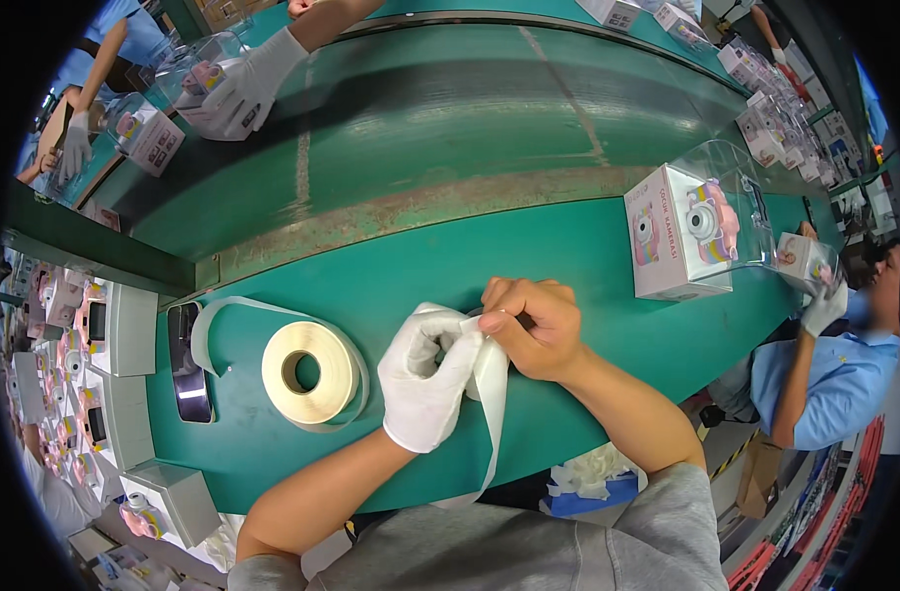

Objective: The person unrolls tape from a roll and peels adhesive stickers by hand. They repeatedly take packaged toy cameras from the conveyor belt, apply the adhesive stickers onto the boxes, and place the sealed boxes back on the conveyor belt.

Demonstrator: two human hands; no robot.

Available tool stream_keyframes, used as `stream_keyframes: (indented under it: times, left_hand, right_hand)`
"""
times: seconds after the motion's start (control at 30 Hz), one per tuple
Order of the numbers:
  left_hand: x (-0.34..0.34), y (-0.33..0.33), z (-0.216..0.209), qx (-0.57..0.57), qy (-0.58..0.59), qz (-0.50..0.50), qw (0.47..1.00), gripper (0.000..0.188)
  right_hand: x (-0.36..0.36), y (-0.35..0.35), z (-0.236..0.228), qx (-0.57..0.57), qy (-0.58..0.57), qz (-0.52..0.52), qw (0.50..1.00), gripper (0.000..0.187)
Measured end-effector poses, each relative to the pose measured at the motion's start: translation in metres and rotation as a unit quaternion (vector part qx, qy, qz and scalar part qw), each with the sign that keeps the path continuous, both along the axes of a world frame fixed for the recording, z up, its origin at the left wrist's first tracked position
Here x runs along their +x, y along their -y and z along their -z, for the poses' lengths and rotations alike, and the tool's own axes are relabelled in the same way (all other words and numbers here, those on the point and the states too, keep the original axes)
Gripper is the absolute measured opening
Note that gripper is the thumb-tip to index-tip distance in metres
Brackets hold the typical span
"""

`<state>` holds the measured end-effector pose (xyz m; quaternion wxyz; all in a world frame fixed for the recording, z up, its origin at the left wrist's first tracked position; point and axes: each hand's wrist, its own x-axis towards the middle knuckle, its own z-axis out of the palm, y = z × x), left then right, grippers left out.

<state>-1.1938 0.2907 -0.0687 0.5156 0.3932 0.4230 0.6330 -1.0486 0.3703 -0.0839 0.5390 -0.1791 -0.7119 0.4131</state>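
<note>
My left hand (428, 379), in a white glove, has its fingers closed on the upper end of a white paper strip (491, 399). My bare right hand (537, 330) pinches at the same end with thumb and forefinger; any small piece between those fingertips is too small to make out. From my hands the strip hangs down past the near edge of the table toward my lap. To the left of my gloved hand a cream-coloured roll of labels or tape (314, 372) lies flat, and its loose white band (258, 304) curls out to the far left.
A dark phone (191, 362) lies left of the roll on the green table (371, 276). At right stands a white box (662, 236) with a toy camera under a clear cover. Boxes (130, 325) stack along the left. Beyond runs a green conveyor (440, 108); co-workers handle similar boxes around it.
</note>
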Motion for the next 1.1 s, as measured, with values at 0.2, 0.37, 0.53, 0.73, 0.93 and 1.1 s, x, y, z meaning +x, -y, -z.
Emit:
stream_keyframes:
  times: [0.2,0.37,0.53,0.73,0.93,1.1]
  left_hand:
    - [-0.003,-0.004,0.002,0.038,-0.026,-0.006,0.999,0.005]
    - [-0.007,-0.005,0.001,0.001,0.027,-0.012,1.000,0.004]
    - [-0.008,0.008,-0.010,0.073,-0.137,-0.081,0.985,0.035]
    - [-0.079,-0.025,-0.112,0.244,-0.327,-0.146,0.901,0.033]
    - [-0.247,-0.188,-0.057,0.002,-0.475,-0.327,0.817,0.044]
    - [-0.305,-0.235,-0.025,-0.173,-0.660,-0.351,0.642,0.076]
  right_hand:
    - [-0.001,0.001,-0.006,-0.039,0.015,-0.017,0.999,0.013]
    - [-0.003,0.012,-0.012,-0.123,0.051,-0.054,0.990,0.005]
    - [-0.001,0.015,-0.013,-0.279,-0.108,-0.066,0.952,0.007]
    - [0.002,0.012,-0.012,-0.374,-0.097,-0.036,0.922,0.013]
    - [-0.006,0.018,-0.013,-0.348,-0.052,-0.073,0.933,0.008]
    - [-0.004,0.010,-0.005,-0.340,-0.109,-0.032,0.933,0.012]
